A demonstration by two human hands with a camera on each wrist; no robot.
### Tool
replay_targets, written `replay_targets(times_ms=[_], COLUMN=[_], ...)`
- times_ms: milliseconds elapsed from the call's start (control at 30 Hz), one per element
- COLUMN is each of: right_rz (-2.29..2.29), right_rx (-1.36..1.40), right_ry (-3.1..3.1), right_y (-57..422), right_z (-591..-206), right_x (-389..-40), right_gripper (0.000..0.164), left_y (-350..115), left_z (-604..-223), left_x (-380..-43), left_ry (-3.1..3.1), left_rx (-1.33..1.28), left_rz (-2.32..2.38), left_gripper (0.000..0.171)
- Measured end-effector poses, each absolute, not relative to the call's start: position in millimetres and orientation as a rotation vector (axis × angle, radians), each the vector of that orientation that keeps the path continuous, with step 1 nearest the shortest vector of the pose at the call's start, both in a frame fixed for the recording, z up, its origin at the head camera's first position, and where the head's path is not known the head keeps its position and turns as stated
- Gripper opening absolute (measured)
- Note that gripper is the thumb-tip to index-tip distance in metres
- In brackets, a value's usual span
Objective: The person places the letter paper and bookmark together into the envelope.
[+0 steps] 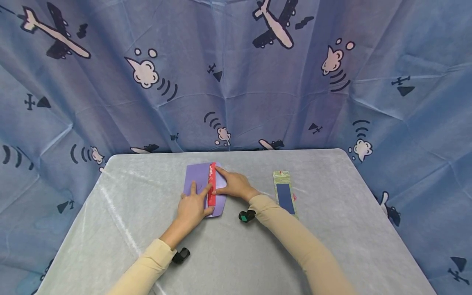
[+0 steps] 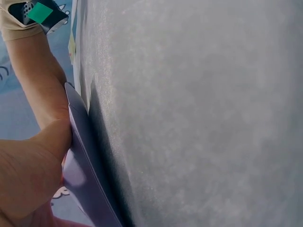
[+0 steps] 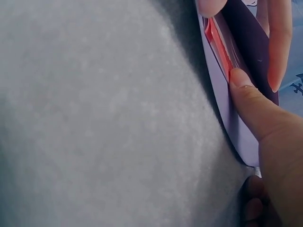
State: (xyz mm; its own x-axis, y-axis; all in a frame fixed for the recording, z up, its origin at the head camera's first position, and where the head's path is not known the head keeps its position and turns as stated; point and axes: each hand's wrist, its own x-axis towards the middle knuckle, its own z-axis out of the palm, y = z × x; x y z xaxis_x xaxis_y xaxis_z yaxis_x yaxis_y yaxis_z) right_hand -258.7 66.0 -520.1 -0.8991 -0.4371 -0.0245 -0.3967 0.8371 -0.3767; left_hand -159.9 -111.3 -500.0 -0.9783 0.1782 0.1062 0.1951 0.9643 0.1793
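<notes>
A flat purple folder-like cover (image 1: 194, 173) lies on the table, left of centre. Along it runs a narrow red strip with white print (image 1: 212, 177); in the right wrist view the red strip (image 3: 219, 45) sits between layers of the purple cover (image 3: 227, 111). My left hand (image 1: 190, 208) presses on the cover's left part with spread fingers, its thumb near the strip's lower end. At the strip's right edge, my right hand (image 1: 237, 185) touches with index finger near the top and thumb lower down. The left wrist view hides most fingertips.
A green patterned strip with a dark blue panel (image 1: 284, 196) lies on the right, partly behind my right sleeve (image 1: 295, 237). Pale grey cloth covers the table (image 1: 121, 229). Behind its far edge hangs a blue curtain (image 1: 236, 82) printed with planes. Each wrist carries a small black camera.
</notes>
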Motion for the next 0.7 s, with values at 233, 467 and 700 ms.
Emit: replay_targets(times_ms=[233,467,700], right_rz=[-0.545,-0.563,-0.562], right_rx=[-0.669,-0.674,-0.670], right_ry=[2.912,2.913,2.895], right_y=[66.1,66.8,68.2], right_z=[-521.4,-521.0,-520.4], right_x=[-258.7,-258.7,-260.0], right_gripper=[0.102,0.101,0.101], left_y=[-111.6,-111.7,-111.0], left_z=[-500.5,-500.4,-500.3], left_x=[-159.7,-159.6,-159.9], left_ry=[-3.041,-3.029,-3.031], left_rx=[-0.285,-0.287,-0.288], left_rz=[-0.287,-0.270,-0.271], left_gripper=[0.077,0.076,0.077])
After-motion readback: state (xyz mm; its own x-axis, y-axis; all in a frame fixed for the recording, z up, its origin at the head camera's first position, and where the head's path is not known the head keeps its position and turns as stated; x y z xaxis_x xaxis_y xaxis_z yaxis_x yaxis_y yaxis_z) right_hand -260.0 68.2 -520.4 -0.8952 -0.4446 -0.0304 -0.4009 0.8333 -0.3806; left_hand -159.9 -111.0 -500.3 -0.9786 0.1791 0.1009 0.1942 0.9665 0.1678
